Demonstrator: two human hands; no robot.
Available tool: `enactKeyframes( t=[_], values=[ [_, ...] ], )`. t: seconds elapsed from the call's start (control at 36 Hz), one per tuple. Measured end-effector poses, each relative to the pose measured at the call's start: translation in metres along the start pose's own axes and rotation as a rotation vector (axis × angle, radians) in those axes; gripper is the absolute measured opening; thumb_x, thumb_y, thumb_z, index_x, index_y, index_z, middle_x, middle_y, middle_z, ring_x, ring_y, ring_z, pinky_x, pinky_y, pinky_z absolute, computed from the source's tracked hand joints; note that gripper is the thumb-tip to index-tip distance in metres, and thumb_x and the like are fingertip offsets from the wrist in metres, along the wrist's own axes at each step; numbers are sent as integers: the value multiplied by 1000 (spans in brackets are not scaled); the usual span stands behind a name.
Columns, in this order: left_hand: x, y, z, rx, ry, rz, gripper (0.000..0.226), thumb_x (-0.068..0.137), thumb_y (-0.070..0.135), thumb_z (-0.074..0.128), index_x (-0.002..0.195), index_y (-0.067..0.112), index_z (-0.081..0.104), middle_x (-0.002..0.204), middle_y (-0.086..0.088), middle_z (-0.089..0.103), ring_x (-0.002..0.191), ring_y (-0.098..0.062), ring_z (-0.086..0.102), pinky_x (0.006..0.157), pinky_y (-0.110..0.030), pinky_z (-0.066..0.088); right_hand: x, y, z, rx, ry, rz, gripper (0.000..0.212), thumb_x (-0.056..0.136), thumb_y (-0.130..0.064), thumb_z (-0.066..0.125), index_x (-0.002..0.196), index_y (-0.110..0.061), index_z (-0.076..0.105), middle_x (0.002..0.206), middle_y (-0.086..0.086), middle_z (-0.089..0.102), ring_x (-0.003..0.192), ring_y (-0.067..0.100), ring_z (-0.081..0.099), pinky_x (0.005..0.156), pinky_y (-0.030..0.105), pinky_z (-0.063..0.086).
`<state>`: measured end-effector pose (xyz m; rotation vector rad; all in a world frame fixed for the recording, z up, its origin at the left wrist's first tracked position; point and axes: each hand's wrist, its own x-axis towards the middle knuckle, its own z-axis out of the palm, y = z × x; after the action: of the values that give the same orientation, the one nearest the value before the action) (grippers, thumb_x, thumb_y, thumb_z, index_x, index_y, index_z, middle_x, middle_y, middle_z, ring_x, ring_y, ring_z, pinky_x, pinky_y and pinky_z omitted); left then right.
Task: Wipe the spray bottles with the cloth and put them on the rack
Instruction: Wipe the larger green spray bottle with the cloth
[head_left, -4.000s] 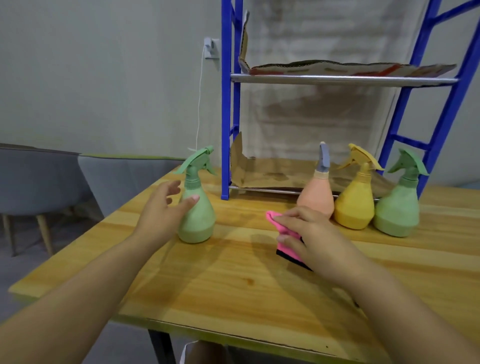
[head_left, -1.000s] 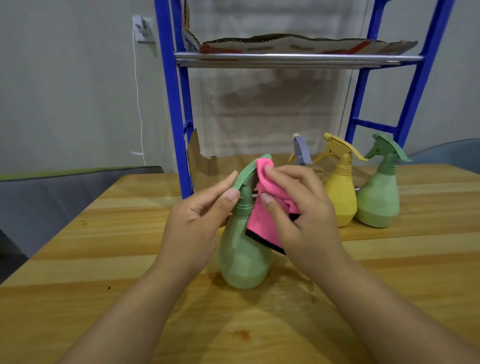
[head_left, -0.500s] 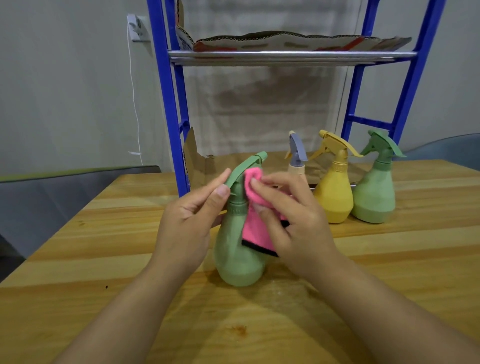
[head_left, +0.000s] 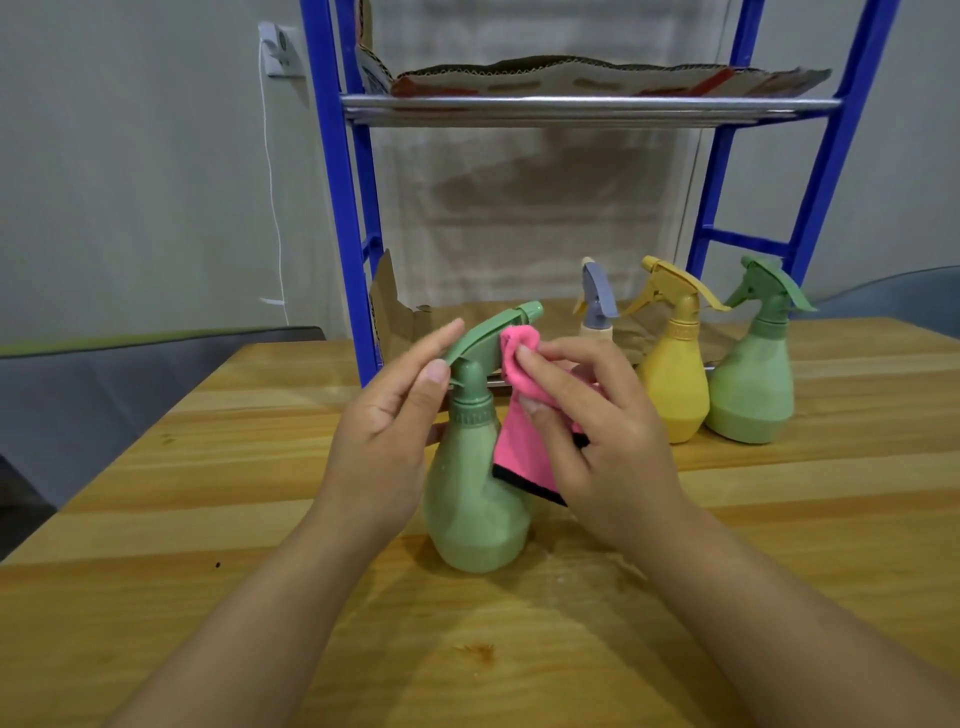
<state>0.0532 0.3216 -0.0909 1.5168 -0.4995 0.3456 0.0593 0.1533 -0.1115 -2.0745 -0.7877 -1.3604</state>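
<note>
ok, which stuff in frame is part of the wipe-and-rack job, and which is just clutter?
Job:
- near green bottle, steadied by left hand
- pink cloth in right hand
- peach bottle, yellow bottle, far green bottle
- blue rack

Bystanders:
- cardboard liners
- wall plug with its cable
- grey chair
- table

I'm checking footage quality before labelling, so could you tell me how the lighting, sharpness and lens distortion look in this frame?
Head view: soft, even light, with only a faint shadow on the table around the near green bottle; wide-angle lens splays the blue rack posts outward; the forearms at the bottom edge look slightly soft, the pink cloth fairly crisp; no strong glare.
</note>
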Motion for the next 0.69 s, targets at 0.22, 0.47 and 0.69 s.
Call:
enactKeyframes(
  t=[0.22,0.47,0.69],
  values=[
    [2,-4,-4,71,35,26,32,97,24,42,108,47,63,98,15,68,97,-10,64,78,-31,54,-7,15,-8,59,-49,161,35,88,-8,60,122,-7,62,112,-2,55,104,14,54,90,18,46],
    [-3,-2,0,46,5,54,32,97,18,43,111,39,61,110,8,69,102,-9,65,80,-28,54,2,0,-7,55,40,165,34,92,-18,55,121,-3,62,112,-5,52,103,14,54,91,23,44],
    [-3,-4,-1,82,-4,84,29,90,28,45,110,43,61,109,10,69,104,-9,64,84,-31,54,-3,4,-15,124,-61,322,32,89,-16,56,119,-11,66,106,-9,56,102,0,53,87,8,40]
  ],
)
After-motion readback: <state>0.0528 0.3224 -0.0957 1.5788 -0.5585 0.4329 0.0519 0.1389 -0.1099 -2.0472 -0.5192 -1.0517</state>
